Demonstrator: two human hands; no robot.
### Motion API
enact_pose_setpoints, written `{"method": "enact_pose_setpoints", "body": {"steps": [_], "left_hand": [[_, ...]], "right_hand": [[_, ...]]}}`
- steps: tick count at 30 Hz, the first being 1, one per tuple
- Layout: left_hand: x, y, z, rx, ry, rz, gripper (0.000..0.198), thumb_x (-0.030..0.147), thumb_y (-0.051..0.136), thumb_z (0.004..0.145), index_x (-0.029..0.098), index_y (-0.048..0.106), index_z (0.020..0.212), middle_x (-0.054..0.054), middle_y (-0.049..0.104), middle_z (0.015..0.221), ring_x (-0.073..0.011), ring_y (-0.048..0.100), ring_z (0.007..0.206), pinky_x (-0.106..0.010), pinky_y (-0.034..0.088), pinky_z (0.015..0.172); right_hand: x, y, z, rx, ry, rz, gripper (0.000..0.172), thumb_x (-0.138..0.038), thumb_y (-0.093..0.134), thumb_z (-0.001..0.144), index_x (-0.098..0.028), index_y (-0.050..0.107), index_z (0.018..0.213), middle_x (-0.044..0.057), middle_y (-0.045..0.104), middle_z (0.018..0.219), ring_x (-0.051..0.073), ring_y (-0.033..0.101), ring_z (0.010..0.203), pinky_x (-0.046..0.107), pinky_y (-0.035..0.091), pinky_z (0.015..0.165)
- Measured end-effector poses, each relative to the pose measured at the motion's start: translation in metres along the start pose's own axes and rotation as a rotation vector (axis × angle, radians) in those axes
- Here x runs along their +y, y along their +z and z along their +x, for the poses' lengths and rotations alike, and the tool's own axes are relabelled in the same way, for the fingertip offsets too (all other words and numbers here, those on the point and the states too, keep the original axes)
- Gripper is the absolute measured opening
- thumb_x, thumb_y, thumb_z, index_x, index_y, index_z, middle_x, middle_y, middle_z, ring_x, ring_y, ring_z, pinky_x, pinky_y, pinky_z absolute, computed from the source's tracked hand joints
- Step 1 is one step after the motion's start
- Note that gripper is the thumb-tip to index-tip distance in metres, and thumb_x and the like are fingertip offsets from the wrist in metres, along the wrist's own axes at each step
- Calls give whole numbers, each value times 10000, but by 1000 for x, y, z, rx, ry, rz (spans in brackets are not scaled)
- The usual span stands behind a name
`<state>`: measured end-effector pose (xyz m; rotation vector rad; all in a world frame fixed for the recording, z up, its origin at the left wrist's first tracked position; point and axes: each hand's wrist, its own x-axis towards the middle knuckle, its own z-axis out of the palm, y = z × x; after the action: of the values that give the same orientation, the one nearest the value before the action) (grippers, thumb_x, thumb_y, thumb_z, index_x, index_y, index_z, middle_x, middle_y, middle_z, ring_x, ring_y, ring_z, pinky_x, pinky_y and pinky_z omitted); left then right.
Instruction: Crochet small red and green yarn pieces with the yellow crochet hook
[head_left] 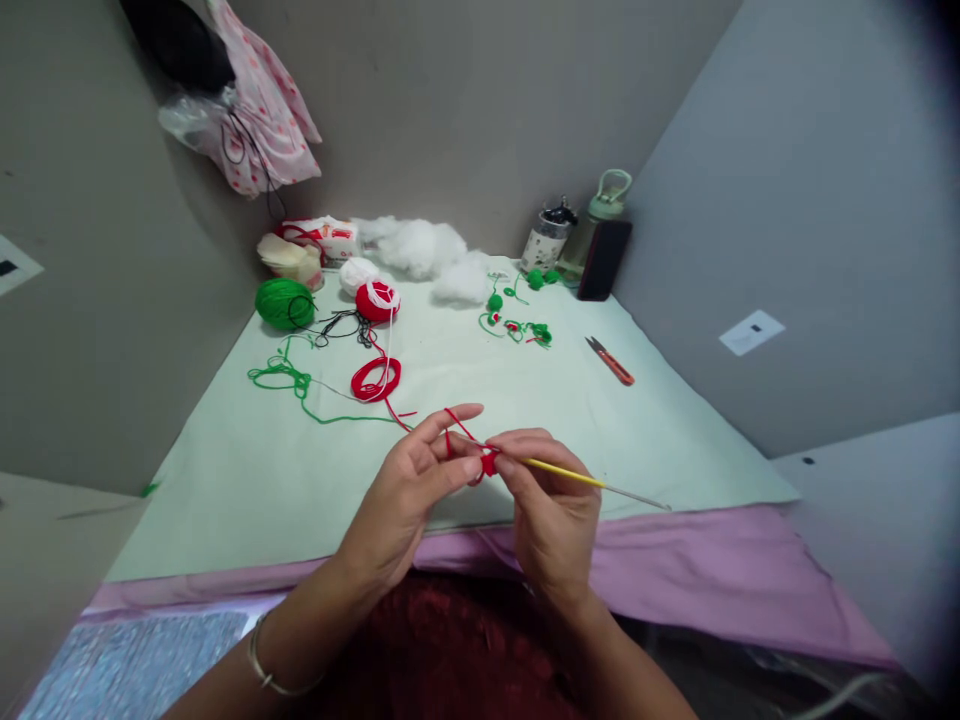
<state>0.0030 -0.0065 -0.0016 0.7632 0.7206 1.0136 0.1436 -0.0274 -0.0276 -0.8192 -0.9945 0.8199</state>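
Between my thumb and fingers, my left hand (pixel 424 475) pinches a small red crochet piece (pixel 488 463), with red yarn looped over its raised index finger. My right hand (pixel 551 495) grips a crochet hook (pixel 562 470) with a yellow handle, whose metal far end sticks out to the right. The hook's working tip meets the red piece, partly hidden by the fingers. Red yarn trails back from my left hand to a red coil (pixel 376 380) on the table, near a red and white ball of yarn (pixel 377 301).
Green yarn (pixel 285 303) and white stuffing (pixel 420 248) lie at the back. Small green and red crochet pieces (pixel 517 325) sit mid-table. Orange thread snips (pixel 611 362) lie at right. A bottle (pixel 581 240) and phone (pixel 604 262) stand by the right partition.
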Motion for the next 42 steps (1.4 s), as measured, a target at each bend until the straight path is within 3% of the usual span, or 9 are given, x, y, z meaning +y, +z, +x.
{"method": "enact_pose_setpoints", "body": {"steps": [6, 13, 19, 23, 28, 32, 36, 38, 42], "left_hand": [[0, 1, 1, 61, 133, 134, 535, 199, 880, 806, 220, 675, 1299, 29, 683, 861, -137, 672, 882, -276, 548, 889], [2, 1, 0, 42, 158, 251, 525, 238, 836, 858, 194, 629, 1338, 4, 714, 886, -169, 698, 899, -328, 563, 927], [5, -1, 0, 17, 146, 263, 521, 250, 808, 872, 189, 620, 1354, 7, 682, 874, -160, 670, 870, -303, 563, 880], [11, -4, 1, 20, 198, 393, 530, 207, 773, 846, 199, 625, 1355, 12, 655, 887, -163, 668, 852, -311, 557, 868], [11, -13, 3, 142, 447, 698, 467, 155, 754, 845, 211, 666, 1300, 20, 669, 862, -175, 657, 887, -350, 495, 1011], [12, -13, 2, 44, 278, 506, 424, 275, 729, 938, 216, 643, 1349, -4, 685, 945, -176, 678, 936, -327, 533, 948], [13, -8, 1, -19, 155, 345, 490, 303, 809, 876, 209, 653, 1331, -5, 672, 927, -180, 685, 916, -309, 558, 885], [13, -8, 2, -15, 174, 383, 496, 271, 807, 870, 215, 657, 1339, 2, 667, 908, -175, 680, 901, -315, 553, 904], [12, -12, 2, 58, 345, 572, 452, 184, 787, 866, 228, 684, 1304, 13, 672, 880, -171, 669, 904, -345, 516, 1012]], "right_hand": [[-1, 0, 1, 5, -36, -39, 258, -71, 802, 878, -318, 846, 939, -3, 810, 916, 148, 751, 879, 266, 622, 771], [-4, 2, 0, 17, -57, -91, 234, -86, 801, 878, -309, 848, 927, 17, 806, 911, 176, 751, 877, 308, 642, 758], [-10, 2, -2, -34, -79, -160, 254, -79, 776, 906, -316, 855, 950, 31, 798, 932, 179, 735, 872, 323, 634, 758], [-8, 2, 1, -64, 7, -52, 241, -74, 792, 879, -305, 853, 914, 16, 797, 905, 161, 743, 852, 288, 629, 748], [-5, 1, 8, -18, 175, 102, 172, -116, 854, 822, -287, 839, 838, -10, 806, 847, 126, 738, 800, 230, 603, 724], [-6, 1, 8, -9, 165, 110, 141, -151, 868, 822, -286, 837, 850, -3, 808, 859, 143, 739, 801, 262, 607, 733], [-6, 2, 6, -19, 166, 109, 136, -151, 861, 824, -283, 837, 849, 5, 801, 858, 153, 737, 808, 276, 605, 732], [-6, 2, 7, -18, 177, 119, 140, -146, 861, 813, -282, 835, 830, 0, 798, 844, 144, 729, 790, 264, 599, 721], [-6, 2, 10, 0, 236, 164, 124, -160, 876, 769, -272, 828, 791, -5, 798, 809, 127, 699, 723, 243, 581, 672]]}}
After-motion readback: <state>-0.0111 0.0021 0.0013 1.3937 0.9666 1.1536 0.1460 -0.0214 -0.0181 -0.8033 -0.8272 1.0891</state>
